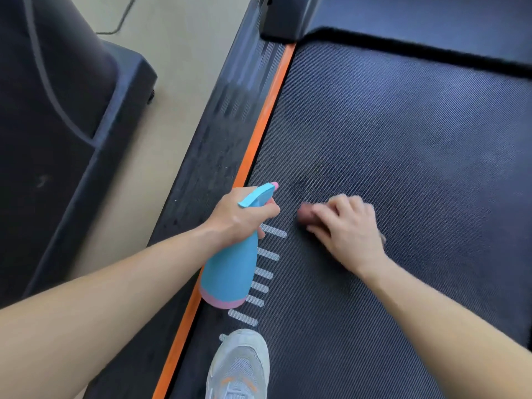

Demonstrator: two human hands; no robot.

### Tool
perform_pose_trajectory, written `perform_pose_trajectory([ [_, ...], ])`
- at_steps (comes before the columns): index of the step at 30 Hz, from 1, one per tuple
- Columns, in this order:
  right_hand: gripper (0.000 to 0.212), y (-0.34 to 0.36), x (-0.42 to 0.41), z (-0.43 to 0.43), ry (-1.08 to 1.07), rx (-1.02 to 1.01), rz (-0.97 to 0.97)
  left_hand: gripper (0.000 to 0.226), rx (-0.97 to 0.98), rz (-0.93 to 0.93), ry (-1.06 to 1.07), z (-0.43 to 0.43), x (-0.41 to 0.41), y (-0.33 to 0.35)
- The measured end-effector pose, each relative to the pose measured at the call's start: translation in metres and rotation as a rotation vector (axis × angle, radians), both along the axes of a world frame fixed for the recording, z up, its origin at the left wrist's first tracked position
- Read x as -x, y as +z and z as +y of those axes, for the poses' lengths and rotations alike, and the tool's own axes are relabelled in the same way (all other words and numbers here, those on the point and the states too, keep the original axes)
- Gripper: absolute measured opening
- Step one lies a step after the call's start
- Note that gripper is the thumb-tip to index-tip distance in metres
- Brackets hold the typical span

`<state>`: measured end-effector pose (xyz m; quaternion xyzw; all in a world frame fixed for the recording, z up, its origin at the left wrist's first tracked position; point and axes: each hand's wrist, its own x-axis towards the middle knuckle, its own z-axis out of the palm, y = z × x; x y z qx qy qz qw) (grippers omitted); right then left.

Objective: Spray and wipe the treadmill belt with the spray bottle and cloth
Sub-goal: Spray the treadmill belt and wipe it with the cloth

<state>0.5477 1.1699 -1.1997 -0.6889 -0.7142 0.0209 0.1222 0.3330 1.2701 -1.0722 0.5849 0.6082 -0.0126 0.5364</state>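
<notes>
Two hands share the job over the dark, fine-textured treadmill belt [403, 139]. Most of a small reddish-brown cloth [304, 213] is hidden under the right hand [348, 226]. Its fingers are bent down over the cloth and press it onto the belt, just right of a row of short white dashes [267, 254]. Only a bunched end shows at the fingertips, and the hand is blurred. The left hand [241, 214] is wrapped round the neck of a blue plastic spray bottle with a pink base and nozzle tip [230, 272], with a finger curled in front where the trigger should be. The bottle hangs above the belt's left margin, its nozzle aimed forward at the patch beside the cloth. That patch looks darker and mottled, perhaps damp.

Wiping seems to be the step in hand, with the spray ready for another shot. The next move likely calls for a firm stroke rightward or forward across the belt, then fresh spray on a dry stretch.

Room is widest to the right and ahead, up to the raised black motor cover [403, 12]. To the left the belt ends at a narrow orange strip [259, 133], then a dark side rail [218, 133], then beige floor [172, 82]. A grey sneaker [240, 367] stands on the belt behind the bottle, which limits pull-back strokes.
</notes>
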Motion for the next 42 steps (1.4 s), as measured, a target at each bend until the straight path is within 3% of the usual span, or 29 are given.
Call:
perform_pose_trajectory([
  [5,0.040,0.004,-0.025,0.078,-0.415,0.029,0.056,0.019,0.014,0.025,-0.013,-0.002,-0.001,-0.005],
  [7,0.036,0.004,-0.008,0.051,-0.406,-0.004,0.044,0.021,0.013,0.017,-0.024,-0.001,-0.002,-0.003],
  [10,0.034,0.003,0.018,-0.040,-0.191,-0.021,0.062,0.032,0.018,0.010,-0.042,-0.002,-0.010,0.001],
  [14,0.037,0.001,-0.005,-0.055,-0.037,-0.004,0.032,0.016,0.026,-0.020,-0.037,-0.003,-0.024,-0.006],
  [20,0.040,0.005,-0.093,0.050,-0.420,0.012,0.049,0.034,0.053,-0.051,-0.127,-0.007,-0.049,-0.006],
  [23,0.038,0.008,-0.097,0.036,-0.498,0.025,0.046,0.033,0.038,-0.050,-0.146,-0.004,-0.064,-0.009],
  [25,0.037,0.005,-0.076,-0.009,-0.472,-0.007,0.028,0.032,0.032,-0.049,-0.153,-0.002,-0.076,-0.011],
  [30,0.039,0.003,-0.077,-0.073,-0.089,-0.008,0.012,0.003,0.057,-0.113,-0.141,0.007,-0.103,-0.020],
  [31,0.040,0.001,-0.092,-0.064,-0.123,-0.012,-0.004,0.004,0.060,-0.127,-0.128,0.010,-0.109,-0.022],
  [35,0.042,0.000,-0.160,-0.002,-0.662,-0.023,0.017,0.012,0.069,-0.134,-0.141,0.023,-0.125,-0.028],
  [37,0.043,0.002,-0.177,0.029,-0.827,0.022,0.022,0.015,0.059,-0.152,-0.147,0.029,-0.126,-0.032],
  [40,0.041,0.003,-0.166,0.060,-0.889,0.074,0.009,0.024,0.042,-0.151,-0.149,0.040,-0.120,-0.034],
  [42,0.039,0.002,-0.141,0.053,-0.781,0.071,-0.015,0.029,0.047,-0.150,-0.143,0.047,-0.115,-0.033],
])
